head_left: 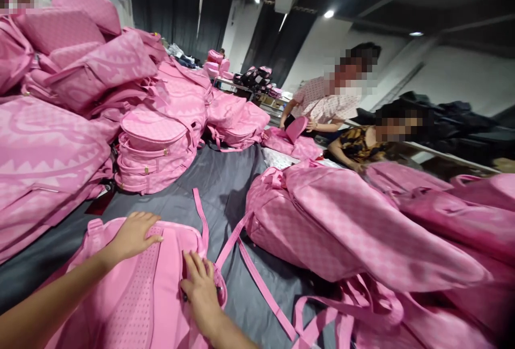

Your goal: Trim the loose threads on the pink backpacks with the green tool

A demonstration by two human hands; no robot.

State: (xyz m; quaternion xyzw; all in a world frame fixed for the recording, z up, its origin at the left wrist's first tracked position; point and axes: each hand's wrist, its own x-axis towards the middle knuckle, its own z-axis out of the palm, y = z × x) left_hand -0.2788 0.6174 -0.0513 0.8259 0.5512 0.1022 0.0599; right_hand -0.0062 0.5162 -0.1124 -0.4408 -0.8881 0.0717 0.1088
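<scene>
A pink backpack lies on the dark grey cloth in front of me, its perforated panel facing up. My left hand rests on its top edge with the fingers stretched over the rim and the thumb apart. Against the right side of the same backpack, my right hand is pressed with its fingers spread on the fabric. A small black part shows beside that hand, too small to name. A pink strap trails across the cloth to the right of the backpack.
Pink backpacks are heaped at the left, and a checkered pink backpack lies with others at the right. Dark grey cloth covers the table. Across it, one person handles a pink bag; another person is beside them.
</scene>
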